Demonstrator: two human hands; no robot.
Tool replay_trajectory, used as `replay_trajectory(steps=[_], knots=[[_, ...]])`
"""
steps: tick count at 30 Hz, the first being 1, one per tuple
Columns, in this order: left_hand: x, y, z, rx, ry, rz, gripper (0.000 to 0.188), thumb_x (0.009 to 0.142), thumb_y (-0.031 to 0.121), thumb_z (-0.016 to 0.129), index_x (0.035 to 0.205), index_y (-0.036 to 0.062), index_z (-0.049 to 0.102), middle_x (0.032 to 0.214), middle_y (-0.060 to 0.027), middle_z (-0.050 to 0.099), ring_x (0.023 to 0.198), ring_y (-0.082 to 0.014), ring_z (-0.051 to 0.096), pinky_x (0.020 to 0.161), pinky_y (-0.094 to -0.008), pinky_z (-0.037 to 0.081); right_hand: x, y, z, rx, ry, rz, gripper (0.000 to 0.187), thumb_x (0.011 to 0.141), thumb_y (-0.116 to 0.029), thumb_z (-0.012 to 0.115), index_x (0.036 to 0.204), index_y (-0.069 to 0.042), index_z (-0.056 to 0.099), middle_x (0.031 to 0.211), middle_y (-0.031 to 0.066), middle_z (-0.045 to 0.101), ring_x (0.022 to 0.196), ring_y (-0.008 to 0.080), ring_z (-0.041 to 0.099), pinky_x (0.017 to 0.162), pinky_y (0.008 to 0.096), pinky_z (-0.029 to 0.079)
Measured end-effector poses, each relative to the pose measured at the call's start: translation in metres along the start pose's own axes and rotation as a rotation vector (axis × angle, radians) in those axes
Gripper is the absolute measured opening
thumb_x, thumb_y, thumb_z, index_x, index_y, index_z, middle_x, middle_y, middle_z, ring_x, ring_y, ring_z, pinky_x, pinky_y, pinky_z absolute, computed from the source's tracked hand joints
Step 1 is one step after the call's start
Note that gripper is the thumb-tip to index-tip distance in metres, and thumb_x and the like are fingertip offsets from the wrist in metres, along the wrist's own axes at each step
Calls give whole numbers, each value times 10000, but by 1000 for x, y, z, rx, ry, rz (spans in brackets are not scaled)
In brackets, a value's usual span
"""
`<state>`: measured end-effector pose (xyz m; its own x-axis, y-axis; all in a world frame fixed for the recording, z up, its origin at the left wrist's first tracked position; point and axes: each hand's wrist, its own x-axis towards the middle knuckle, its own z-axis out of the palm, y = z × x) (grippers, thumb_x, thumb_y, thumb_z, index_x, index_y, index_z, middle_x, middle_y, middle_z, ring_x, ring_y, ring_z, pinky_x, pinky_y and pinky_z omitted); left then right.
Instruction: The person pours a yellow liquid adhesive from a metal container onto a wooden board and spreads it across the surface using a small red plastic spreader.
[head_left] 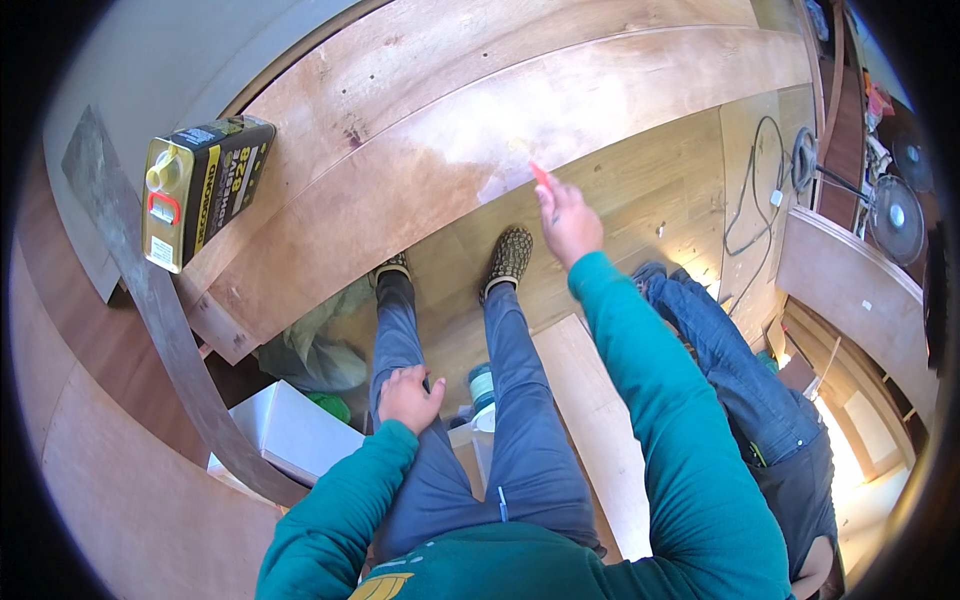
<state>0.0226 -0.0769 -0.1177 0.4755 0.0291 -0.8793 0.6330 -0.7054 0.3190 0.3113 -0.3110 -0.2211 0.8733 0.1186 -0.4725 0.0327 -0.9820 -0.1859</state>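
Observation:
My right hand (572, 222) is closed around a red-handled tool (540, 174), held out over the edge of a long wooden panel (330, 205). The tool's working end is too blurred to make out. Across the panel around it spreads a pale, shiny wet-looking patch (455, 140). On my left thigh rests my left hand (408, 398), fingers loosely spread and holding nothing visible. A rectangular black and yellow metal can (225, 180) with a pale cap and a red handle stands at the panel's left end.
Another person in jeans (715, 350) bends down close to my right arm. A black cable (765, 190) lies on the wood floor (640, 165), near a fan (897, 215). By my left leg are a white box (300, 430) and crumpled plastic sheeting (315, 345).

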Motion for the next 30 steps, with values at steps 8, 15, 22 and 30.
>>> replay_trajectory(steps=[8, 15, 22, 30], knots=[[0, 0, -1, 15, -10, 7, 419, 880, 419, 633, 1073, 53, 697, 1122, -120, 701, 1127, -306, 595, 985, -440, 436, 72, -8, -28, -201, -258, 5, 354, 1027, -241, 398, 1287, -137, 616, 1141, 184, 678, 1010, 383, 684, 882, 509, 541], [1, 0, 0, 38, -13, 12, 416, 877, 418, 631, 1082, 62, 697, 1116, -119, 702, 1114, -305, 599, 978, -443, 436, 74, -29, -10, -82, -222, 94, 374, 1022, -225, 383, 1261, -83, 634, 1177, 227, 682, 1127, 381, 651, 977, 497, 500], [2, 2, 1, 64, -19, 10, 406, 885, 407, 645, 1089, 61, 704, 1094, -130, 708, 1084, -323, 618, 970, -434, 451, 68, -56, -4, -67, -317, 36, 389, 1022, -221, 383, 1195, 15, 639, 1204, 241, 674, 1108, 395, 661, 947, 500, 522], [4, 4, 6, 83, -38, 6, 428, 889, 432, 609, 1095, 65, 688, 1113, -116, 699, 1109, -302, 602, 975, -447, 433, 27, -67, 24, -75, -311, -133, 370, 1011, -221, 406, 1159, 6, 658, 1135, 251, 689, 1034, 396, 687, 909, 497, 541]])
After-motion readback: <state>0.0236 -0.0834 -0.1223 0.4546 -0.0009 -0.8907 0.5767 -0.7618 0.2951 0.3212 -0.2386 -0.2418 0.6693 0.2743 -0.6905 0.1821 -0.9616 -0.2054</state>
